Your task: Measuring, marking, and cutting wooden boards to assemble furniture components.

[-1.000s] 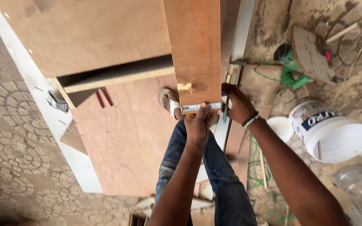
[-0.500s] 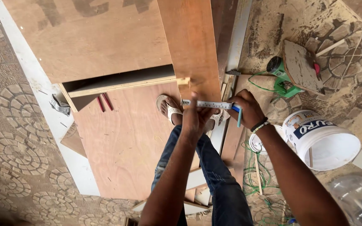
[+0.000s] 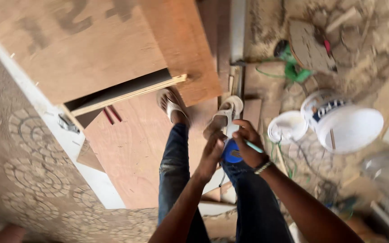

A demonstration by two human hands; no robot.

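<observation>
Gripping the blue tape measure [image 3: 232, 152] in both hands — right hand [image 3: 248, 143] also pinching a pencil [image 3: 254, 146], left hand [image 3: 213, 145] steadying — best guide the blade in slowly.

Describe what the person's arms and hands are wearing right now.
Both arms are bare to the frame's bottom edge, with no sleeves or gloves. The left hand shows nothing worn. The right hand has a beaded bracelet at the wrist.

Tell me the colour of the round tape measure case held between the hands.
The tape measure case is blue, gripped by the left hand and right hand; head view shows it.
</observation>
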